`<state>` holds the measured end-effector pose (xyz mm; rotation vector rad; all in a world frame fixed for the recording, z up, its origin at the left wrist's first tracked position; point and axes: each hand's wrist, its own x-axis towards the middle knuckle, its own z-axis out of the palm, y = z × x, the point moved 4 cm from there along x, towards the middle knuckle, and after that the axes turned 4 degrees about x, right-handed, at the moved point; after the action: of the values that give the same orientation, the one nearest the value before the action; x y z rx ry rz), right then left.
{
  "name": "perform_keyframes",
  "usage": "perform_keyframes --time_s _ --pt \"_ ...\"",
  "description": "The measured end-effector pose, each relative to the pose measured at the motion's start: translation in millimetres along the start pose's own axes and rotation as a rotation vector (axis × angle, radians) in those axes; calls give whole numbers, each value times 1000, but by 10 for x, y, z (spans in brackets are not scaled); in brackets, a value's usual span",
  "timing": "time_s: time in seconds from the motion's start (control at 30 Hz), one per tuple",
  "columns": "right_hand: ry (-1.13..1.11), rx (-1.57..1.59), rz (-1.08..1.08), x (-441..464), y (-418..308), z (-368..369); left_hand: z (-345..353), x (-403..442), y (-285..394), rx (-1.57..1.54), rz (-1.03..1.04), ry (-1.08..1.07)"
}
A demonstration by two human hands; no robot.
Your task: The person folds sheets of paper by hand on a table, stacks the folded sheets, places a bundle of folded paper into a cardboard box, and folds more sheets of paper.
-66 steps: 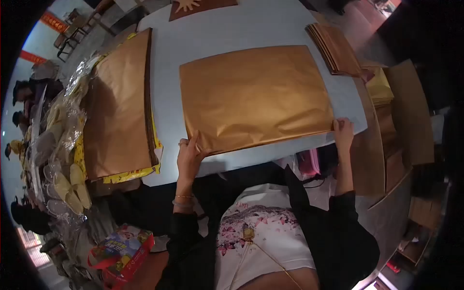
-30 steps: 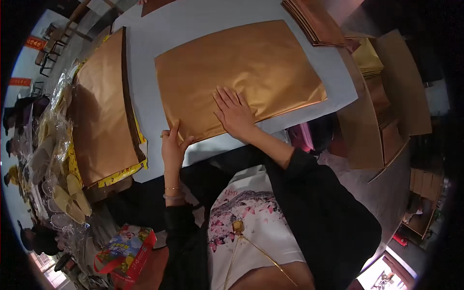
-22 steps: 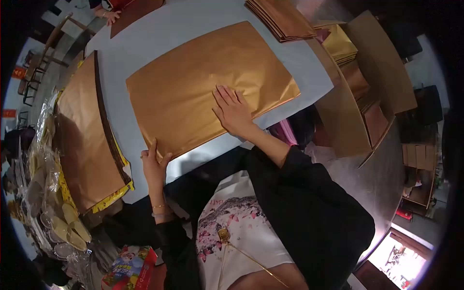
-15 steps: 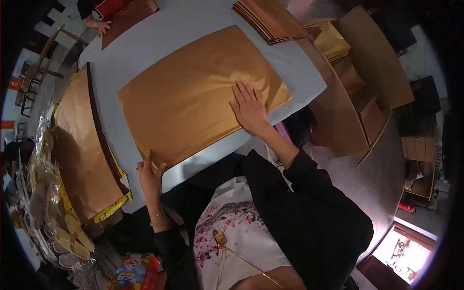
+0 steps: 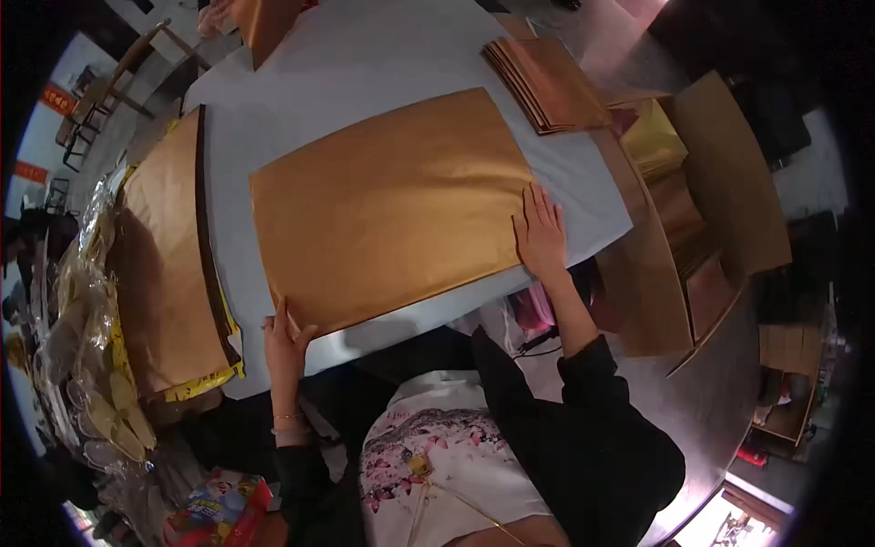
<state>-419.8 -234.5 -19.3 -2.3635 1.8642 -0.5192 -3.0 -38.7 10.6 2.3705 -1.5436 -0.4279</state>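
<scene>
A large golden-brown paper sheet [image 5: 392, 210] lies on the pale table cover [image 5: 365, 55], slightly creased toward its right side. At its near left corner is my left hand [image 5: 286, 342], with the thumb and a finger apart and touching the paper's edge. My right hand [image 5: 541, 232] lies flat across the near right corner, fingers stretched out. To the left rests a thick stack of brown paper [image 5: 164, 255], with yellow wrapping under it. A smaller stack of folded brown paper [image 5: 551, 84] sits beyond the sheet at the right.
An open cardboard box [image 5: 643, 283] holding gold and brown paper stands at the right. Clear-wrapped slippers [image 5: 109, 419] line the left side. A co-worker's hand [image 5: 215, 16] is beside brown paper [image 5: 264, 25] at the far edge. A colourful bag [image 5: 219, 510] sits below left.
My right hand has slid rightward from the middle of the near edge to the corner, and the creases there look flatter. The co-worker's brown paper is now raised. The camera view has shifted.
</scene>
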Motion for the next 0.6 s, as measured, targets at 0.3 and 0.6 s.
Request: perform_keyframes --time_s 0.3,0.6 --pt "31 -57 -15 32 11 27 -115 -93 -39 -284 -220 82" --pt "-10 -64 -35 45 61 73 -10 -152 -365 -537 -223 54"
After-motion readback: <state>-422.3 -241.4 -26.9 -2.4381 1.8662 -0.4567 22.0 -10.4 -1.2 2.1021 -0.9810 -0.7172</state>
